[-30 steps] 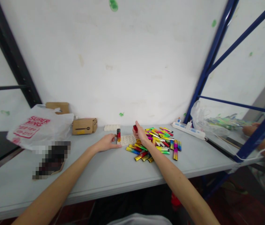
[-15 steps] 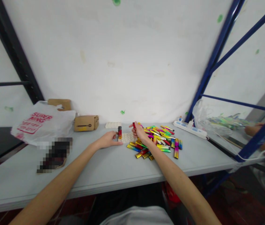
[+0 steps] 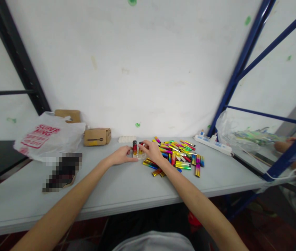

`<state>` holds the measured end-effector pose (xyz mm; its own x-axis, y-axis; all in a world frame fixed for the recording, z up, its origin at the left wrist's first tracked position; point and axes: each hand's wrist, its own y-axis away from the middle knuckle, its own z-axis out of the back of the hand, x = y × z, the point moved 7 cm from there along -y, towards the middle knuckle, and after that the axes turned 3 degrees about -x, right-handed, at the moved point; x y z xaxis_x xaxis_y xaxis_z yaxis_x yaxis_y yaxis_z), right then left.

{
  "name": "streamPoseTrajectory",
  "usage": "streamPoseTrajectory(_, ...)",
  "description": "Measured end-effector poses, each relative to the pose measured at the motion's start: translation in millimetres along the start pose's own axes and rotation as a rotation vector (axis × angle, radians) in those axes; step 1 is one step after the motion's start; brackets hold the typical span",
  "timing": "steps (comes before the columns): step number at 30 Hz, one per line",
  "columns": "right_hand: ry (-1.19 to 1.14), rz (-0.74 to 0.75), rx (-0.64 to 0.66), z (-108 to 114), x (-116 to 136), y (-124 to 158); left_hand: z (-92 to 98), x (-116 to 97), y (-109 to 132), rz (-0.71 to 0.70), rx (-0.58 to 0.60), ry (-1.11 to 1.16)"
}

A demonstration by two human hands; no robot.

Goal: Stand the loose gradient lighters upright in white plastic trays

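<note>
Right hand point(image 3: 151, 152), the nearer, pinches a red lighter point(image 3: 141, 143) upright just over the white tray point(image 3: 139, 156), right of the standing lighter point(image 3: 134, 147); left hand point(image 3: 121, 159) rests at the tray's left edge, grip unclear.

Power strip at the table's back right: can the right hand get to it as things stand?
Probably yes. The power strip lies uncovered on the table, and only the low pile of lighters sits between it and the right hand. Its fingers hold a red lighter, though.
</note>
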<state>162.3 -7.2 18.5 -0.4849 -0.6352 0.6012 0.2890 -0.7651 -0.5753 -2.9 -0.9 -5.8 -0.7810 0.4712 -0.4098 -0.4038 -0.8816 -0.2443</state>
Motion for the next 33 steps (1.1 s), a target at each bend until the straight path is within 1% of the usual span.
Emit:
streamPoseTrajectory(3,-0.046,-0.010,-0.010,-3,3,0,-0.4,1,0,0.009,-0.006,-0.017)
streamPoseTrajectory(6,-0.037,-0.015,0.050,-10,6,0,-1.5,1,0,-0.019,-0.012,-0.017)
streamPoseTrajectory(10,0.045,0.056,0.107,-16,10,1,-3.1,4,-1,-0.035,-0.029,-0.008)
streamPoseTrajectory(14,0.072,0.069,0.159,-21,7,1,-3.7,4,-1,-0.042,-0.015,0.000)
streamPoseTrajectory(16,0.158,0.091,0.178,-23,9,0,-2.3,3,-1,-0.041,-0.014,-0.006)
streamPoseTrajectory(18,0.295,0.113,0.192,-26,13,0,-1.6,1,-1,-0.048,-0.007,0.004)
streamPoseTrajectory(20,0.423,0.100,0.200,-29,16,-1,-1.1,0,-1,-0.049,-0.005,0.015)
streamPoseTrajectory(22,0.497,0.073,0.206,-29,18,-1,-0.3,1,-1,-0.043,-0.013,0.008)
streamPoseTrajectory(25,0.508,0.038,0.219,-21,14,-2,0.4,0,-1,-0.039,-0.017,-0.009)
streamPoseTrajectory(27,0.492,0.001,0.181,-6,4,-4,1.3,-1,-1,-0.032,-0.014,-0.009)
streamPoseTrajectory(30,0.523,-0.073,0.064,23,-23,-12,2.1,-1,0,-0.014,0.002,-0.007)
streamPoseTrajectory(32,0.591,-0.140,0.058,34,-47,-18,1.7,-1,0,-0.003,0.018,-0.008)
streamPoseTrajectory(33,0.625,-0.164,0.089,35,-58,-22,1.8,-1,1,0.000,0.017,-0.009)
